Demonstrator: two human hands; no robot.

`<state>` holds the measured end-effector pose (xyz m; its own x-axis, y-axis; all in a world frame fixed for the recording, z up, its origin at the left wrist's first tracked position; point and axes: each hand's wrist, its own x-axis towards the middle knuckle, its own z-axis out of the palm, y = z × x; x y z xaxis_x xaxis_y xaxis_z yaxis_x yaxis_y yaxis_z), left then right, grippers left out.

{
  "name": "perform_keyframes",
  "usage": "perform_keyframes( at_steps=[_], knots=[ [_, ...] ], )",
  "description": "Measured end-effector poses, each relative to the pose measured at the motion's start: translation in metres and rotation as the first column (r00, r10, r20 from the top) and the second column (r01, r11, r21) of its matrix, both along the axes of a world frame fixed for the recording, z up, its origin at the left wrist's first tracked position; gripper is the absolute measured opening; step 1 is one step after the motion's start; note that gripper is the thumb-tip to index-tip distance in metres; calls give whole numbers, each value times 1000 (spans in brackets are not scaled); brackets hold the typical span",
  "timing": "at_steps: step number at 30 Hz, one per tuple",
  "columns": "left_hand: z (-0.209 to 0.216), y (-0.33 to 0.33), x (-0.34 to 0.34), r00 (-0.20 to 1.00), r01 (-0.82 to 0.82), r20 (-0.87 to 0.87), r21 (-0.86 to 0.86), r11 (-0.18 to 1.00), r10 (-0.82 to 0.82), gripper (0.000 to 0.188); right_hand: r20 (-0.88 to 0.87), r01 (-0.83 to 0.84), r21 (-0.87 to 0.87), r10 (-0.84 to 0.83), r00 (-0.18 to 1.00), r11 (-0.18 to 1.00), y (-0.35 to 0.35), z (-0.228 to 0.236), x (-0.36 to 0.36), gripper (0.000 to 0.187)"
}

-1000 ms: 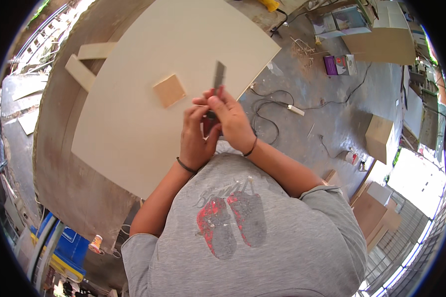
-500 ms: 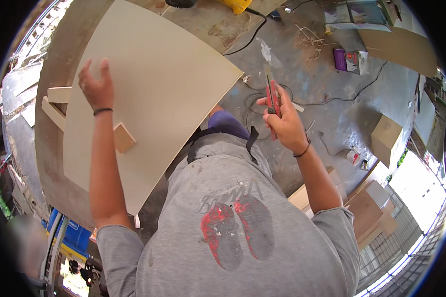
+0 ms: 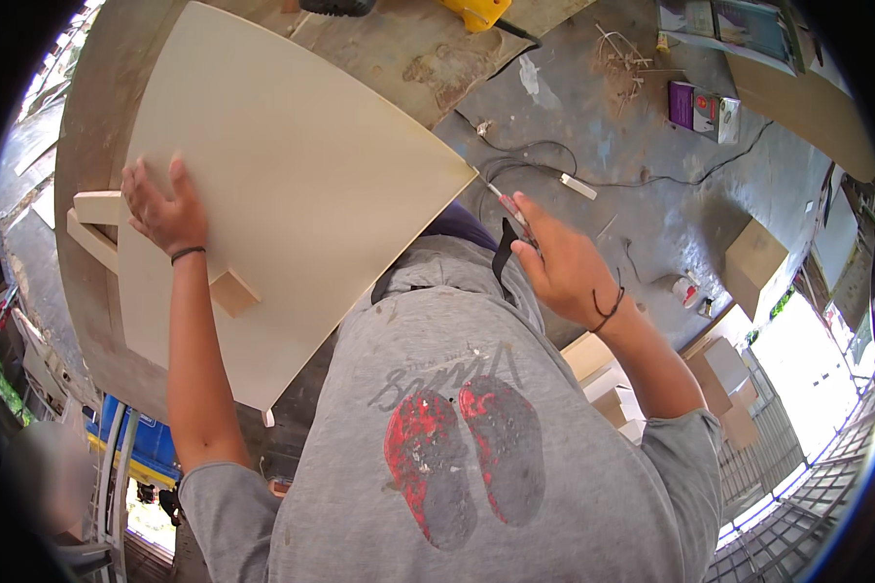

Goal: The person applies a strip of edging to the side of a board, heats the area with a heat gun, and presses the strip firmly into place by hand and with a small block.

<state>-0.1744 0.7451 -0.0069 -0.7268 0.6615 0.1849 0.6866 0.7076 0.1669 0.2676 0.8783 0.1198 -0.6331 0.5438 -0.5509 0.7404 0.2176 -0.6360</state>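
Note:
A large pale board (image 3: 292,165) lies flat on the worktable in front of me. My left hand (image 3: 168,209) rests on its left part with the fingers spread. In my right hand (image 3: 561,260) is a red utility knife (image 3: 512,208), gripped with its blade pointing up and left. The blade tip is at the board's right corner; whether it touches the edge I cannot tell. A small square wood block (image 3: 234,293) sits on the board beside my left forearm.
Wood strips (image 3: 94,231) stick out past the board's left side. A yellow power tool (image 3: 476,12) lies at the far edge. Black cable (image 3: 540,154) loops over the floor at right, near a purple-and-white box (image 3: 702,112). A cardboard-coloured box (image 3: 754,260) stands farther right.
My left hand has come down onto the board. My right hand has lowered and tilted the knife, bringing its blade to the board's right corner.

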Motion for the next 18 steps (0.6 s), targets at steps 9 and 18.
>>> perform_keyframes(
  at_steps=[9,18],
  knots=[
    [3,-3,-1,997,73,12,43,996,-74,58,152,-103,2,101,983,995,2,14,-7,51],
    [10,0,3,994,96,53,18,995,-97,59,239,-83,-91,103,966,992,10,6,-11,44]
  ],
)
